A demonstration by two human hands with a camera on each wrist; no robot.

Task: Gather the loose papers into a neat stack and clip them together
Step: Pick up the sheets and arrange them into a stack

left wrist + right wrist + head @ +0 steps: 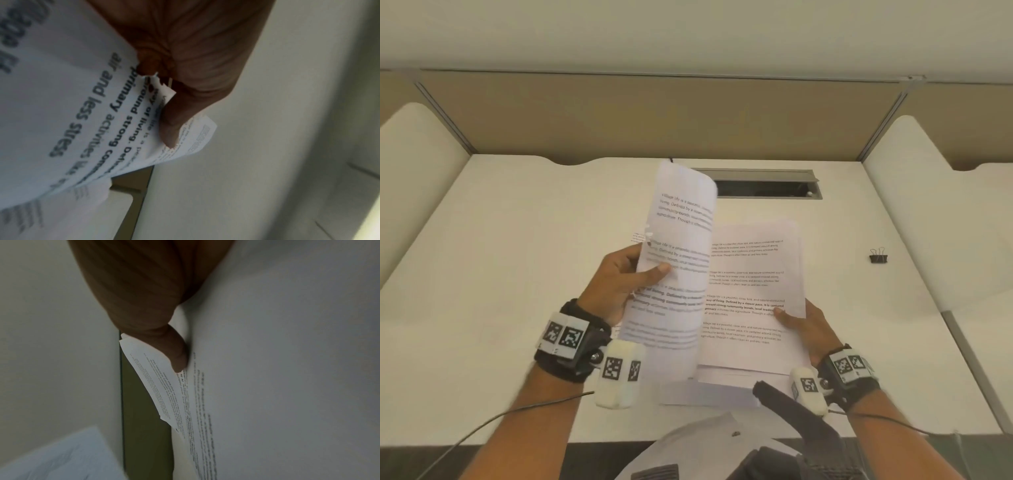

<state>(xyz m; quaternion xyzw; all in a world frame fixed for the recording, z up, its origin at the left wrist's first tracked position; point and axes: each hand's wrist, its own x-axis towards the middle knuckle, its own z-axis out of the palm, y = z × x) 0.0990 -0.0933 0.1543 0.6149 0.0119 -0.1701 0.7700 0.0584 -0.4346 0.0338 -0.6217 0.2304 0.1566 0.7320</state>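
My left hand (643,274) pinches a curled batch of printed sheets (678,260) by their left edge, thumb on top, lifted and blurred above the desk. The left wrist view shows the thumb (170,126) pressed on those sheets (82,123). My right hand (791,318) holds a second set of printed papers (753,291) at its right edge, thumb on the top page; in the right wrist view the thumb (176,356) pins these papers (267,369). More white sheets (709,394) lie under them near the desk's front edge. A black binder clip (878,256) stands on the desk at the right.
The white desk (517,274) is bounded by beige partition walls (654,113) at the back and sides. A grey cable slot (767,186) is set into the desk behind the papers. Cables run from both wrist bands toward the front edge.
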